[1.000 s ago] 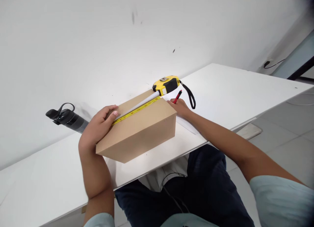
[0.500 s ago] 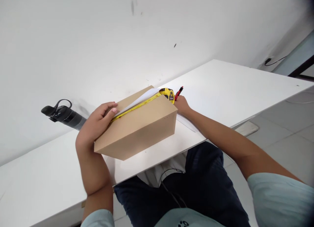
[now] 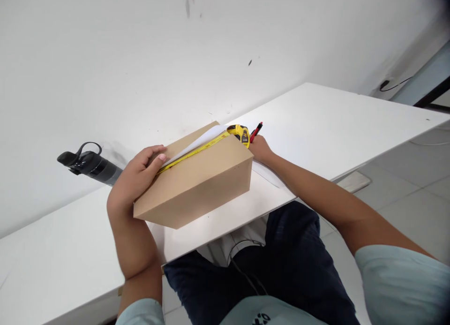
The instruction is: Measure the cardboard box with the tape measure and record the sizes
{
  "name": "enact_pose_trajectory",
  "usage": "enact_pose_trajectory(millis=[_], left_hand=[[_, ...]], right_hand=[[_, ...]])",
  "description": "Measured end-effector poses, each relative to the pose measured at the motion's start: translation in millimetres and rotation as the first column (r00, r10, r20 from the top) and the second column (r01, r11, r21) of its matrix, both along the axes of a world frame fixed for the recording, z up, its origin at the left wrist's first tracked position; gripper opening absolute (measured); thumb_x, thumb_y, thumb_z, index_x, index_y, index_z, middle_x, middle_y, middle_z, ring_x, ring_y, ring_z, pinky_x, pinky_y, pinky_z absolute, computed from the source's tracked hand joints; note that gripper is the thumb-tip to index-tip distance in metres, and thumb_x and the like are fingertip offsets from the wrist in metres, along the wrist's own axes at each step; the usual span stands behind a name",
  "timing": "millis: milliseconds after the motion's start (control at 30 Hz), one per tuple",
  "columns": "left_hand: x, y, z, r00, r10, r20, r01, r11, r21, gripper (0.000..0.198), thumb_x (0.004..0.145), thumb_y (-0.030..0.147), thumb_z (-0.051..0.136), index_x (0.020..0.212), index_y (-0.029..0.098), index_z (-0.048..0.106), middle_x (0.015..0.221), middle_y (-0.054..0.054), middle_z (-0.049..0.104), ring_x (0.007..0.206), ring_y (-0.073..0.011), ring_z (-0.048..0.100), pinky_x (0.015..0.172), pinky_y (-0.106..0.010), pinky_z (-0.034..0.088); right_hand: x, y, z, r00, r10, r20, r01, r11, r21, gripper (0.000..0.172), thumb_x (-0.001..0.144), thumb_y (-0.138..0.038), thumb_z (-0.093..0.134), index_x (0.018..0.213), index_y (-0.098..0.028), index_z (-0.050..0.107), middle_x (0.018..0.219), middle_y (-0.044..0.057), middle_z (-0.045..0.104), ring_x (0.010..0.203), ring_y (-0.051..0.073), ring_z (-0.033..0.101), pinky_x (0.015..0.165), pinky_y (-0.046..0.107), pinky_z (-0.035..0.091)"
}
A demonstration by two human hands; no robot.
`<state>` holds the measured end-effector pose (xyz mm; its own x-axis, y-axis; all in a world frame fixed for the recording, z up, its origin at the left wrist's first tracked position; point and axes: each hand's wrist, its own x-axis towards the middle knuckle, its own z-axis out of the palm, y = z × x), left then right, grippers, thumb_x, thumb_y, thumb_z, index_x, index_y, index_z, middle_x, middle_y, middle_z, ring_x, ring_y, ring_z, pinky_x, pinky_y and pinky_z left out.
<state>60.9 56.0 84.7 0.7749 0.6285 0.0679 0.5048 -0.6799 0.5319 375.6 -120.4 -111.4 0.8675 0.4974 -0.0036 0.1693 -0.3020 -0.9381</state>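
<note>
A brown cardboard box (image 3: 204,179) lies on the white table (image 3: 316,123). A yellow tape measure's blade (image 3: 191,154) runs along the box's top edge. My left hand (image 3: 135,177) presses the blade's end against the box's left corner, fingers curled over it. The yellow tape measure case (image 3: 242,132) sits low at the box's far right corner. My right hand (image 3: 259,150) is behind that corner, closed on the case and a red pen (image 3: 256,131); its fingers are mostly hidden by the box.
A black water bottle (image 3: 89,164) lies on its side at the table's left, near the white wall. A white sheet of paper (image 3: 269,175) lies under my right forearm. My dark-trousered legs are below the table's front edge.
The tape measure case has dropped from above the box's far corner down behind it, with the strap now out of sight. My left hand has stayed on the blade's end.
</note>
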Motion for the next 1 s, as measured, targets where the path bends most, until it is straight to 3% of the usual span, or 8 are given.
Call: enact_pose_trajectory(millis=[267,667,1000], left_hand=[[-1.2,-0.2,0.9,1.0,-0.006,-0.002,0.006,1.0,0.011,0.057,0.103,0.073,0.056,0.142,0.034,0.072,0.16,-0.003,0.067,0.14,-0.0355,0.064,0.115,-0.047,0.054],[0.5,-3.6,3.0,1.0,-0.001,-0.013,0.001,1.0,0.024,0.056,0.104,0.07,0.056,0.143,0.033,0.071,0.157,-0.003,0.068,0.141,-0.0346,0.063,0.118,-0.046,0.053],[0.3,-1.5,2.7,1.0,-0.016,-0.008,0.016,1.0,0.021,0.057,0.103,0.071,0.056,0.143,0.033,0.072,0.157,-0.004,0.068,0.139,-0.0351,0.064,0.117,-0.046,0.054]], right_hand=[[0.8,-1.4,-2.2,0.999,0.034,0.001,-0.034,0.998,0.045,0.021,0.078,-0.035,0.07,0.065,-0.02,0.062,0.077,0.006,0.07,0.081,0.023,0.063,0.077,0.034,0.052],[0.6,1.2,-1.8,0.999,-0.006,0.053,0.009,0.998,-0.066,0.029,0.081,-0.037,0.068,0.06,-0.022,0.055,0.065,0.007,0.059,0.073,0.024,0.057,0.068,0.035,0.043],[2.1,1.9,-8.8,0.997,-0.028,0.066,0.034,0.995,-0.095,0.031,0.083,-0.04,0.07,0.063,-0.021,0.057,0.076,0.011,0.066,0.073,0.022,0.058,0.069,0.037,0.044]])
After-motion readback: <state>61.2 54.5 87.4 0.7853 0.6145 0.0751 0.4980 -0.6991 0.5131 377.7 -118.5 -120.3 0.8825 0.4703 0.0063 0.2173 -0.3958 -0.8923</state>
